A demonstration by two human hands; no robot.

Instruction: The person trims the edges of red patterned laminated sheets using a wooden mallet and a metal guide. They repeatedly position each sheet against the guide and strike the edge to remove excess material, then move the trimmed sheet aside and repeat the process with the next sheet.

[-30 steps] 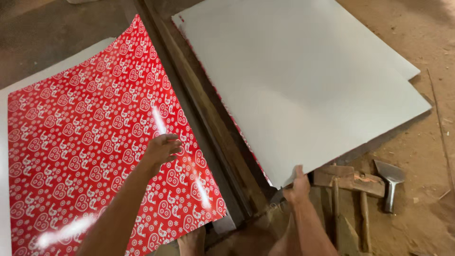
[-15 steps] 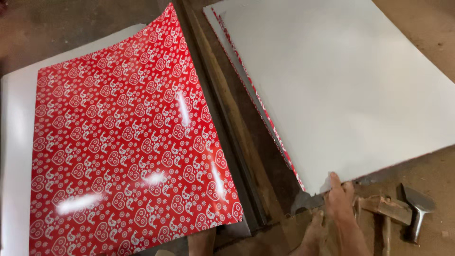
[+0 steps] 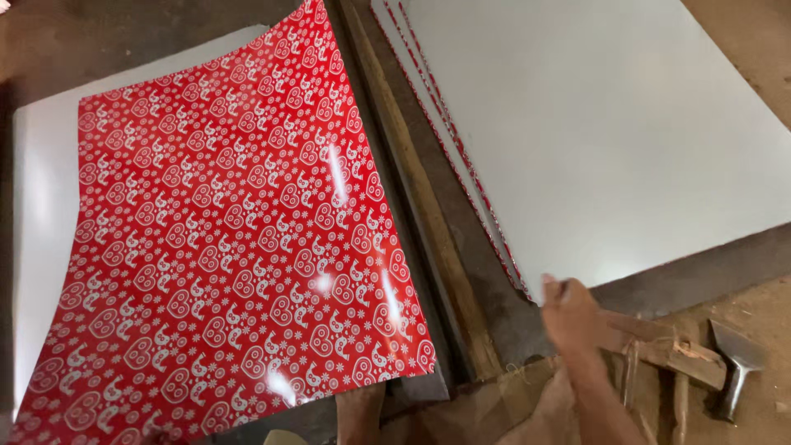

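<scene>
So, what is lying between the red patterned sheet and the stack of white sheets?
In the head view, a long wooden beam on dark ground.

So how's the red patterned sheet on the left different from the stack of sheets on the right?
The red sheet lies printed side up, glossy with white hearts; the stack shows plain white backs, red only along its edges. The red sheet is a single one with no hand on it; the right hand touches the stack's near corner. Both lie flat.
</scene>
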